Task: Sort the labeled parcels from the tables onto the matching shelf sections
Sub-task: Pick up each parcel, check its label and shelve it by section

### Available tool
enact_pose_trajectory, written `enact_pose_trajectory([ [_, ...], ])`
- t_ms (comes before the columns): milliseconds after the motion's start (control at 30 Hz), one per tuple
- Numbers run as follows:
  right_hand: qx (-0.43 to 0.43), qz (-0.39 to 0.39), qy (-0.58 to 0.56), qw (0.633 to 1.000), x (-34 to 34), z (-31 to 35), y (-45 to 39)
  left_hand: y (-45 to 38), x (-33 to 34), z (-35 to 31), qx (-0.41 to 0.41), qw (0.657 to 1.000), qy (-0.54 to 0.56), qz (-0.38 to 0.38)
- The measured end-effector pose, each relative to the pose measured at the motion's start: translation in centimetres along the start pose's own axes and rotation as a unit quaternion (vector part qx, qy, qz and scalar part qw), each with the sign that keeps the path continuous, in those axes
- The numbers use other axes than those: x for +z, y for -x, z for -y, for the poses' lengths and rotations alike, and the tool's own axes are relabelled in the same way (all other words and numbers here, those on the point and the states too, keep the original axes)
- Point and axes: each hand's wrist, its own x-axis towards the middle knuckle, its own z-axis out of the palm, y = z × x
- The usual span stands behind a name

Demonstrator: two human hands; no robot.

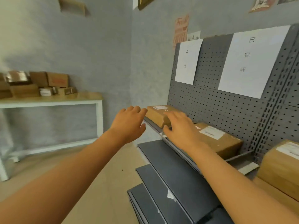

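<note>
Both hands reach toward the far parcel (159,114) on the top shelf (155,126) beneath a paper sign (188,61). The left hand (129,122) hovers spread and empty beside it; the right hand (179,126) rests flat-fingered against its near corner, probably squaring it up. More parcels (38,85) wait on the table (90,97).

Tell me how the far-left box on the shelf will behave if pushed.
The box looks like stiff cardboard, so it should slide rather than bend. It is low and flat, so tipping seems unlikely. It sits at the shelf end, so it may fall.
</note>
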Motion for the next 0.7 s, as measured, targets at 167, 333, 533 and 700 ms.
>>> enact_pose_trajectory([
  [167, -0.057, 0.026, -0.042, 0.997, 6.7, 4.7, -7.0, 0.0, 3.1, 8.5, -0.070, 0.997, -0.037, 0.014],
  [333, -0.099, 0.041, -0.055, 0.993, 13.8, 8.0, -14.4, -2.4, 6.9, 16.4, -0.121, 0.988, -0.087, 0.029],
  [533, -0.157, 0.035, -0.067, 0.985, 20.9, 11.1, -25.1, -7.6, 10.2, 26.1, -0.167, 0.977, -0.131, 0.030],
  [700, -0.200, 0.034, -0.068, 0.977, 26.2, 15.5, -32.8, -9.2, 12.2, 34.2, -0.204, 0.964, -0.166, 0.034],
])
